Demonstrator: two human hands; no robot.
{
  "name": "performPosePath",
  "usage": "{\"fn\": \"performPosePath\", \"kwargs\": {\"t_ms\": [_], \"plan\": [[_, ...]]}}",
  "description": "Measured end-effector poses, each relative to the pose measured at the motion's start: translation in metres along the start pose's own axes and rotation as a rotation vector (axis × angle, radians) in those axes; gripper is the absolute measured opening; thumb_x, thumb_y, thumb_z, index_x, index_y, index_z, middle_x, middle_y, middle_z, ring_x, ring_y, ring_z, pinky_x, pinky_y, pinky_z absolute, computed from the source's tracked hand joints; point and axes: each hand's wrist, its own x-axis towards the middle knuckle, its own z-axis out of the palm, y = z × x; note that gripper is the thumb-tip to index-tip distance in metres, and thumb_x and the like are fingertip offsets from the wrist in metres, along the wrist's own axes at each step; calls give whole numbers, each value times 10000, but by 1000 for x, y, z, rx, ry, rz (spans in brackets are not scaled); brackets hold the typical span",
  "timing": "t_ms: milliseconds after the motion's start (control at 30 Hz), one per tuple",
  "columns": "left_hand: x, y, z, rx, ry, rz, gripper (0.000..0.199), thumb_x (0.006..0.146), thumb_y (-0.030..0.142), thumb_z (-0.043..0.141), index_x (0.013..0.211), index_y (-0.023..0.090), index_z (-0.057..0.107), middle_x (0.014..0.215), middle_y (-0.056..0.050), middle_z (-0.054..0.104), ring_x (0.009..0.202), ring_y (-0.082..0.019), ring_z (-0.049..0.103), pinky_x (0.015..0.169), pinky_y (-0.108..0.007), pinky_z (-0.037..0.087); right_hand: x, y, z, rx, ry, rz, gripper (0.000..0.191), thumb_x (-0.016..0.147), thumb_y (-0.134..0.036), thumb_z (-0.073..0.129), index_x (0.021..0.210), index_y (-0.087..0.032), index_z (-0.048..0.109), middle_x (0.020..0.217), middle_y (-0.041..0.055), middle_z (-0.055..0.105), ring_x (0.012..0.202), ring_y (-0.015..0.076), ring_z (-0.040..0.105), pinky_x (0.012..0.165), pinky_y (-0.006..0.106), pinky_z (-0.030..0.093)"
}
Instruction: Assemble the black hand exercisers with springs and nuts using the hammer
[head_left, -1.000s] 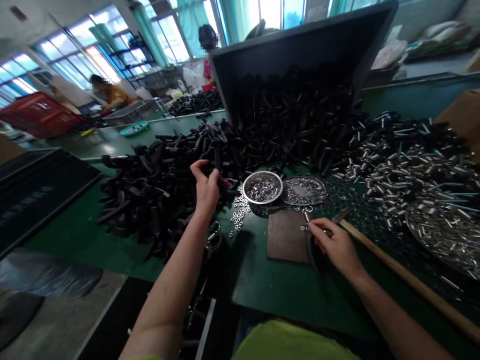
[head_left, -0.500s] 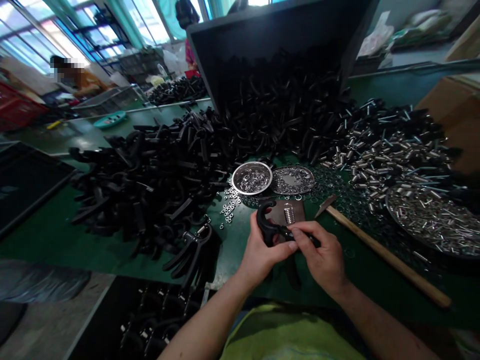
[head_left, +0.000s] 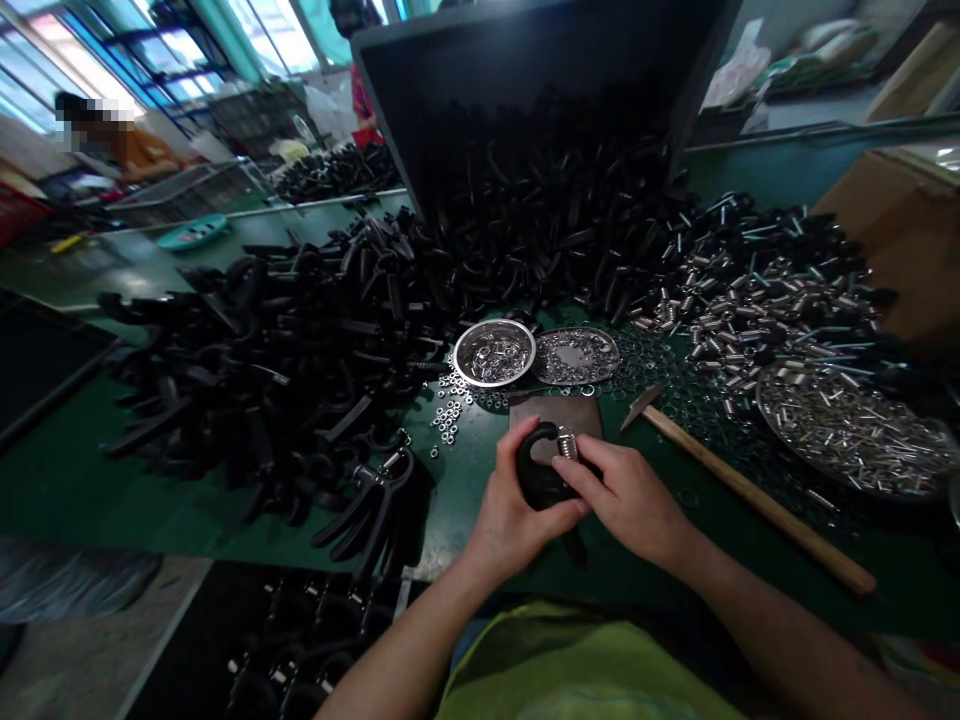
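Note:
My left hand [head_left: 510,505] is wrapped round a black curved clamp part [head_left: 534,478] above the front of the green table. The fingers of my right hand [head_left: 626,495] pinch a silver spring [head_left: 567,444] at the right side of that part. Just behind both hands lies a flat metal plate [head_left: 587,412]. Beyond it stand a round steel bowl [head_left: 495,378] of small metal pieces and a shallow oval tray [head_left: 576,380] of rings. Part of the black piece is hidden by my fingers.
A hammer [head_left: 757,498] lies to the right, near a dish of pins [head_left: 855,430] and heaped springs [head_left: 742,310]. Black parts [head_left: 300,340] pile up left and behind, before a large dark bin [head_left: 540,80]. A cardboard box [head_left: 900,240] stands right; a person sits far left.
My right hand has moved from the black part's straight section to the spring, which was standing over the metal plate. The black part has turned in my left hand. The view has shifted slightly.

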Motion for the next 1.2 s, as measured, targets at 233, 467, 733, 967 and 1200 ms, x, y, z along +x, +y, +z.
{"fn": "performPosePath", "kwargs": {"t_ms": [233,467,733,967,1200], "plan": [[-7,-7,-2,59,-22,43,811,587,236,797,1259,250,343,1090,-27,569,941,-184,595,837,-324,491,-8,4,11,-298,-34,-46,284,924,-359,388,763,-174,529,684,48,654,617,180,627,542,271,324],[-5,-13,-3,66,-169,31,744,594,174,748,1238,236,381,1055,-25,590,926,-186,602,818,-304,480,-8,3,11,-347,-174,79,257,909,-334,395,842,-162,574,773,69,696,694,203,667,571,271,347],[36,-48,0,275,-211,20,643,677,284,737,1248,223,449,1155,-63,573,1047,-211,558,903,-343,453,21,49,4,-555,-335,109,373,926,-446,364,867,-193,631,824,78,706,780,235,667,596,283,371],[145,-51,-62,1081,128,-50,238,854,169,465,985,157,663,1045,-108,616,1004,-215,575,896,-319,448,127,41,-3,-680,-149,-123,229,905,-262,448,943,-213,669,970,58,674,989,196,559,799,280,399],[209,-69,-68,1226,16,-207,279,789,87,493,995,91,680,1045,-164,663,983,-231,610,869,-290,463,223,33,42,-812,-210,-114,174,870,-200,529,954,-122,659,1026,135,639,1091,255,518,889,381,430]]}}
